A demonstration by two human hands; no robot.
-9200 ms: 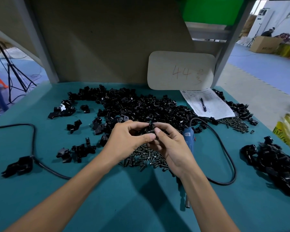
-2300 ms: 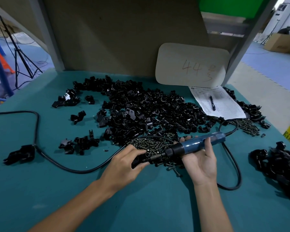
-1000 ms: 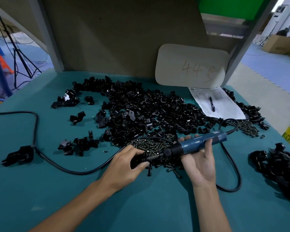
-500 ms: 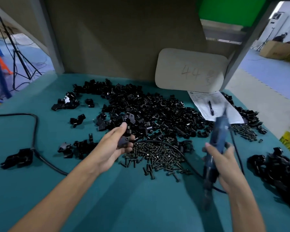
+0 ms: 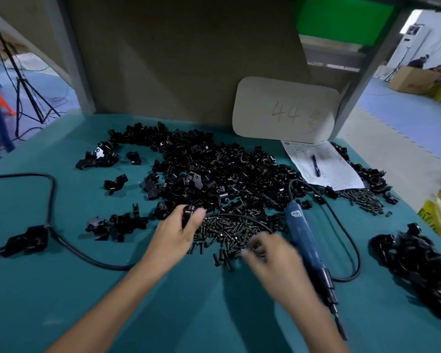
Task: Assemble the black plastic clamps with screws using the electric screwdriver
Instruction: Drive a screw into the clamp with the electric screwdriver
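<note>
A black plastic clamp [image 5: 189, 213] is gripped by the left hand [image 5: 175, 234], centre frame; whether the blurred right hand [image 5: 273, 256] grasps anything cannot be told.

Dim, even light comes from overhead and casts soft shadows under the arms onto the table [image 5: 36, 301]. The right hand [image 5: 273, 256] is smeared by motion blur. The bright far-right background washes out, and the edges bow with wide-angle distortion.
</note>
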